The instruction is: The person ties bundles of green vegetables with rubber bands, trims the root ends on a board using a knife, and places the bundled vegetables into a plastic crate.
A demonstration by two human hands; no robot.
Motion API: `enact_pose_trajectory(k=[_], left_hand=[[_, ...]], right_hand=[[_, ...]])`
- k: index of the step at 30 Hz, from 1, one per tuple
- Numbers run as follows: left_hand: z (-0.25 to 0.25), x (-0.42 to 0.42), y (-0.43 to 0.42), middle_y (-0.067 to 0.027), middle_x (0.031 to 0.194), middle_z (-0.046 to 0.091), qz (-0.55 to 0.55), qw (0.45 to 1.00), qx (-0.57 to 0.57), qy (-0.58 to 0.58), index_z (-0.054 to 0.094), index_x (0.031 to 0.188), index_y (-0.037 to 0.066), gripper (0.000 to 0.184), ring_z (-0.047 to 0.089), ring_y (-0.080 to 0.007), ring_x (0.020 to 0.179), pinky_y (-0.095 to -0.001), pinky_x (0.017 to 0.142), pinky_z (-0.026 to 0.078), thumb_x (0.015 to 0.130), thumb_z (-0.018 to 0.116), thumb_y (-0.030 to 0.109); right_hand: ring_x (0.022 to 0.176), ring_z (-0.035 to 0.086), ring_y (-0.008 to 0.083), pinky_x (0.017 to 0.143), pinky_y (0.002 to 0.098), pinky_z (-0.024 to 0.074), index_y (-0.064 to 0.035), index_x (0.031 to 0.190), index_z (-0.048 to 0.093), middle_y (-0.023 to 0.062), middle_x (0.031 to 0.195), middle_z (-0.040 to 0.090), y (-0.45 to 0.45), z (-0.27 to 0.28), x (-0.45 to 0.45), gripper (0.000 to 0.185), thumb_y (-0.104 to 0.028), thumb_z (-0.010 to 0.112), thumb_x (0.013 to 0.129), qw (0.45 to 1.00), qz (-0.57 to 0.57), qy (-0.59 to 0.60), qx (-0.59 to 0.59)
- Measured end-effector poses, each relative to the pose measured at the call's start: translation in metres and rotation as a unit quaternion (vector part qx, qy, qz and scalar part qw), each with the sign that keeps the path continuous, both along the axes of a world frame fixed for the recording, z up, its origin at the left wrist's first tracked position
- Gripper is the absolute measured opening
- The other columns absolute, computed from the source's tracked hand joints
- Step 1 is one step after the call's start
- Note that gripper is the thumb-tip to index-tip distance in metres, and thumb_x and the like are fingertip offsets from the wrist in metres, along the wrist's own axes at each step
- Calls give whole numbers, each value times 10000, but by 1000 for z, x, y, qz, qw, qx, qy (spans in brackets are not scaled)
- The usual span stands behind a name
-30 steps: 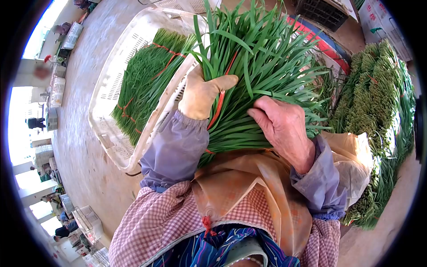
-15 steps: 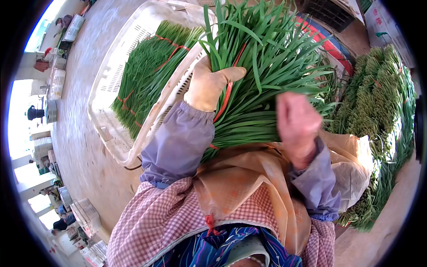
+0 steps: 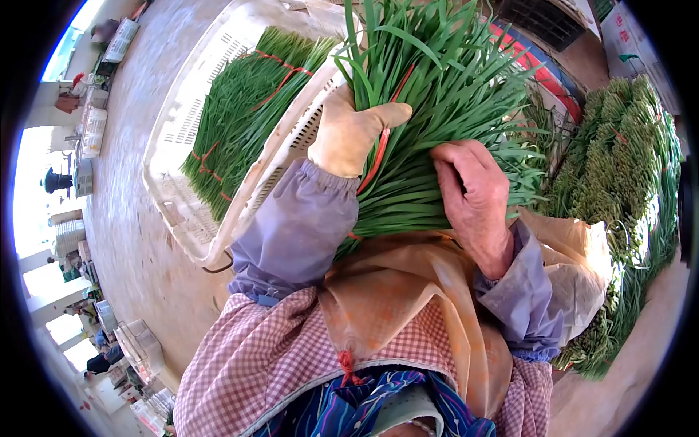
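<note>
A large bunch of long green leafy stalks [image 3: 415, 167] lies across my lap, with a red band [image 3: 381, 146] around it. My left hand [image 3: 349, 135], in a tan glove, is wrapped round the bunch near the band, thumb over the top. Bare, my right hand [image 3: 477, 197] touches the leaves on the right side of the bunch, thumb and fingers bent together. Whether a leaf is between its fingertips is hidden. To the left, a white plastic basket [image 3: 171, 156] holds bundles of green stalks [image 3: 247, 116] tied with red bands.
A tall pile of tied green bundles [image 3: 608, 175] stands at the right. Behind the bunch are a red and blue rim [image 3: 542, 73], a dark crate [image 3: 542, 22] and a white printed box [image 3: 633, 40]. Other crates and a person [image 3: 105, 359] are at the far left.
My right hand lifted off the leaves, blurred, and has come back down onto them. The basket, bunch and my left hand have shifted slightly in view.
</note>
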State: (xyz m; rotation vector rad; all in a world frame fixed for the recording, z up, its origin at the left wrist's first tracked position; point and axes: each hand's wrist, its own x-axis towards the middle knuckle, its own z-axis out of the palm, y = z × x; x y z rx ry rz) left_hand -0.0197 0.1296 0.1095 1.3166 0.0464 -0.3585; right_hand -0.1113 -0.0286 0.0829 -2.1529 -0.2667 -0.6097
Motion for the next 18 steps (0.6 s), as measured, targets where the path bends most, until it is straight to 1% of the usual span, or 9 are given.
enact_pose_trajectory(k=[3,6,9,12,15,16,18], left_hand=[[-4,2,-1,-103,991,718,-6,1000,4,5,646,1123,-36,345,678,-182,834,-304,775,556,786,694,-86],[-8,4,-3,-103,998,718,-13,1000,3,-15,644,1134,-30,354,677,-190,849,-308,790,555,788,686,-91],[-8,7,0,-107,1006,717,-23,999,-13,-25,645,1138,-30,362,677,-190,851,-315,793,556,784,687,-91],[-5,7,1,-108,1007,715,-24,1000,-16,2,647,1127,-34,351,677,-190,852,-315,797,557,782,691,-85],[-9,8,1,-110,1009,715,-25,999,0,-25,649,1122,-38,351,678,-191,856,-312,804,558,778,695,-84],[-11,9,0,-109,1008,716,-24,1000,-5,-19,649,1123,-37,353,678,-192,857,-312,805,558,776,697,-85],[-13,10,-1,-108,1005,716,-22,1000,-13,-5,649,1124,-37,358,678,-193,860,-310,809,558,773,699,-85]], right_hand=[[742,614,313,653,379,494,-23,1035,642,145,813,602,1,-3,-3,271,73,672,783,995,-30,66,62],[753,623,305,668,365,503,-29,1037,637,138,837,613,-5,-2,0,282,79,673,779,994,1,96,47],[819,642,302,707,349,519,-36,1034,637,133,923,642,0,0,4,302,90,672,761,988,-6,100,114],[911,645,312,773,349,524,-40,1038,641,129,1024,655,0,-3,11,324,100,668,747,991,3,27,130],[965,629,333,816,374,513,-34,955,612,144,1060,645,0,-4,12,260,91,678,737,996,-3,34,83],[982,624,340,831,383,510,-32,928,602,149,1072,642,-1,-4,12,242,88,682,733,997,-7,37,66],[981,621,346,829,390,509,-31,922,600,153,1067,636,0,-6,13,232,76,687,734,998,-18,35,58]])
